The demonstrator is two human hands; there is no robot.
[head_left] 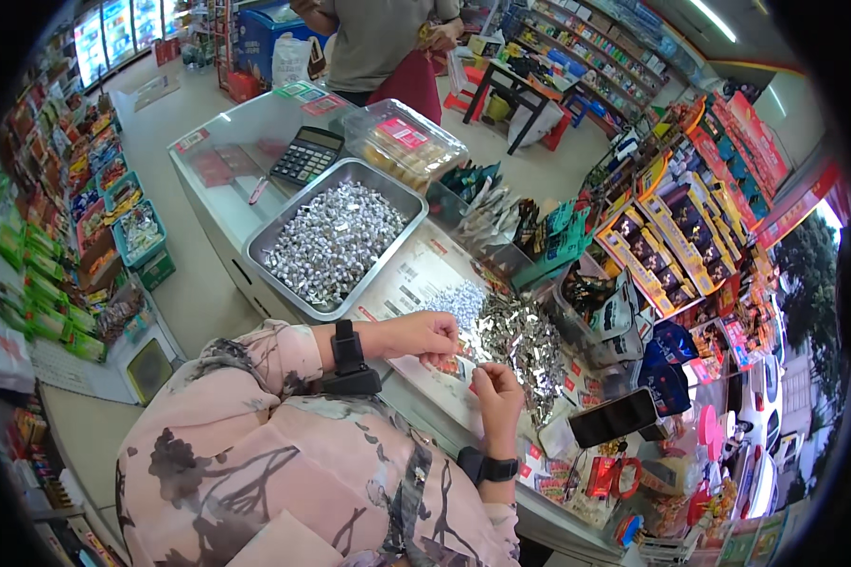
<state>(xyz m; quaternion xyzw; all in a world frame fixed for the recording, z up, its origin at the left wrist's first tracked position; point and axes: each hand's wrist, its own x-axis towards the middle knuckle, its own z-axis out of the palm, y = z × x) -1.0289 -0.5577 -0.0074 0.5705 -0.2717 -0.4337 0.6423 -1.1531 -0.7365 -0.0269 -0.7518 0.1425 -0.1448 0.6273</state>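
a tray (pixel 298 203) is filled with wrapped pieces; a loose heap (pixel 515 335) is left. one piece (pixel 465 364) is pinched by left hand (pixel 416 334) and right hand (pixel 496 389).

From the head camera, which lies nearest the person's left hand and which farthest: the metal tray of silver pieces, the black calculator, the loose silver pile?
From the left hand:
1. Loose silver pile, just beside the fingers, on the counter.
2. Metal tray, farther up the counter.
3. Black calculator, beyond the tray, at the counter's far end.

I log: silver wrappers (pixel 515 335) beside grey metal tray (pixel 284 227); black calculator (pixel 306 155) behind it; pink, grey-patterned sleeve (pixel 255 378).
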